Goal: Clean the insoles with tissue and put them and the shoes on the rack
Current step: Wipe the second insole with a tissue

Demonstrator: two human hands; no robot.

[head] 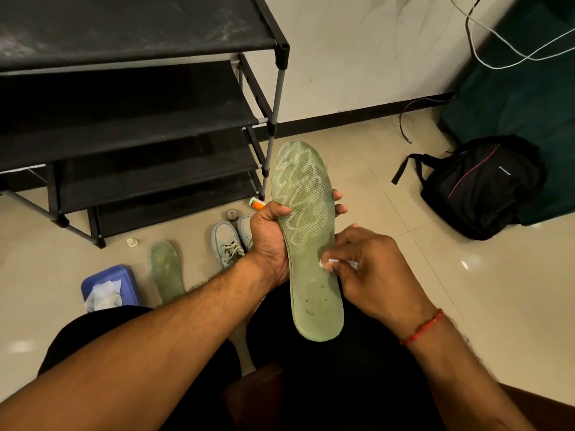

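My left hand grips a green insole around its middle and holds it upright over my lap. My right hand pinches a small wad of white tissue against the insole's right edge, near the heel half. A second green insole lies flat on the floor to the left. A pair of pale sneakers stands on the floor behind my left hand. The black shoe rack with several shelves fills the upper left.
A blue tissue box with tissue sticking out sits on the floor at lower left. A small orange-and-white tube, a small jar and a white cap lie near the rack. A black backpack lies at right; cables hang on the wall.
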